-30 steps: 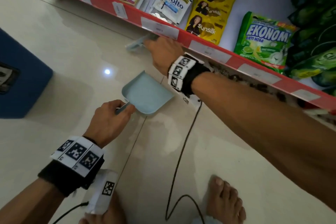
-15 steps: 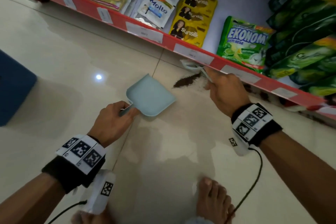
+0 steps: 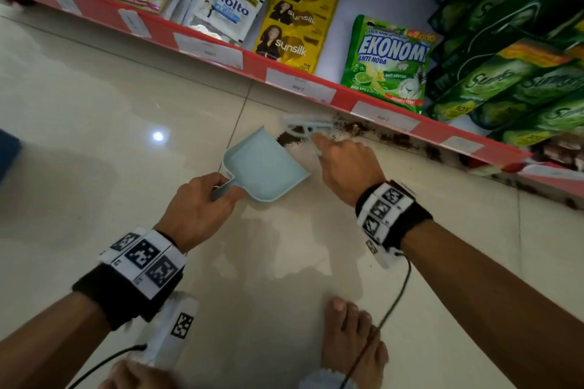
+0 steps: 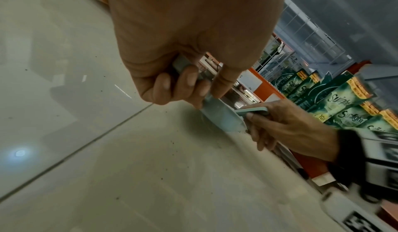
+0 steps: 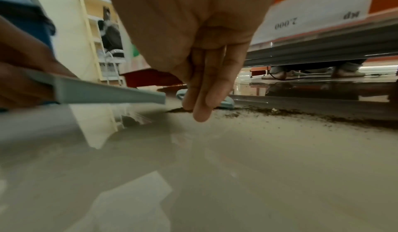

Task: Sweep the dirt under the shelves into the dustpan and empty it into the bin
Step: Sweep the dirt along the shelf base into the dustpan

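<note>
A light blue dustpan lies on the pale tiled floor with its mouth toward the shelf. My left hand grips its handle, fingers curled round it. My right hand pinches a small light blue brush, whose head sits on the floor just beyond the pan's mouth. A dark dirt pile lies between brush and pan. More dirt trails along the shelf base. In the right wrist view the pan's edge is left of my fingers.
The bottom shelf's red edge with price labels runs diagonally above the dirt, stocked with sachets and green packets. A blue bin shows at the far left edge. My bare foot and a wrist cable are near the bottom.
My right hand swung the brush from left of the dustpan to its right, then back toward the pan's mouth, gathering a dirt pile there. The left hand kept the dustpan in place.
</note>
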`<state>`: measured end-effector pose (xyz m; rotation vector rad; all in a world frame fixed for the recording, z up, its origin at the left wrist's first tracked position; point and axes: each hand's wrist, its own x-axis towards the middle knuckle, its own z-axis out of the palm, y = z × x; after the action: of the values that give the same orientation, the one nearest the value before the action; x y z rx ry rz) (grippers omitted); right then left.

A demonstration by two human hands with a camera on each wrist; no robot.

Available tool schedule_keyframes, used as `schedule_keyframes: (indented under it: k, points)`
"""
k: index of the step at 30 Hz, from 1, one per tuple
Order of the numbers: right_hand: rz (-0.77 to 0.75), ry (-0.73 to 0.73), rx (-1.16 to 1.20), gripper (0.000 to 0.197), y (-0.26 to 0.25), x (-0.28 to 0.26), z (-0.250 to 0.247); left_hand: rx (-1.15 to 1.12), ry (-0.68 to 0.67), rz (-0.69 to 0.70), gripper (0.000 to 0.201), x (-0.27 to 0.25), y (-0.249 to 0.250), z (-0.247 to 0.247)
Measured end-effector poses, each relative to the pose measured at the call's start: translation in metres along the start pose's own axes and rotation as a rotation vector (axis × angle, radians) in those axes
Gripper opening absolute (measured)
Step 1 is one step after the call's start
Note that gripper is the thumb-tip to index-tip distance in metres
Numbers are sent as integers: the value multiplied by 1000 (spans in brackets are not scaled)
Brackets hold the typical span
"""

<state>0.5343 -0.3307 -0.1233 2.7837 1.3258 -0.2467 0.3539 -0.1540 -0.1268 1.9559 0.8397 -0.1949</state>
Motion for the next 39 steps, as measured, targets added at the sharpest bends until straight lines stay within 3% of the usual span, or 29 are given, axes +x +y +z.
schedule_keyframes:
  k: [3, 10, 14, 19, 26, 30, 34, 37, 39]
  points:
    - [-30, 60, 23, 41, 2, -20, -3, -6, -11, -22, 32, -1, -1, 0]
    - [228, 103, -176, 45, 37, -8, -10, 6, -50, -20, 31, 2, 13, 9]
    - [115, 42, -139, 33, 28, -20, -2, -20, -61, -4, 31, 1, 18, 14]
    - [58, 182, -25, 33, 16, -46, -3, -1, -89, -3, 34, -2, 21, 22]
    - [382, 136, -255, 31, 64, -35, -15, -18, -123, 12, 30, -2, 26, 28]
    - [278, 17, -128, 29, 53, -40, -5, 6, -145, 18, 27, -2, 30, 32]
    - [168, 90, -73, 31, 32, -60, -5, 31, -145, 29, 28, -4, 32, 41]
    - [258, 211, -87, 32, 46, -71, -7, 24, -156, 30, 25, -4, 34, 48]
    - [374, 185, -144, 36, 67, -75, -8, 27, -168, 40, 24, -3, 37, 52]
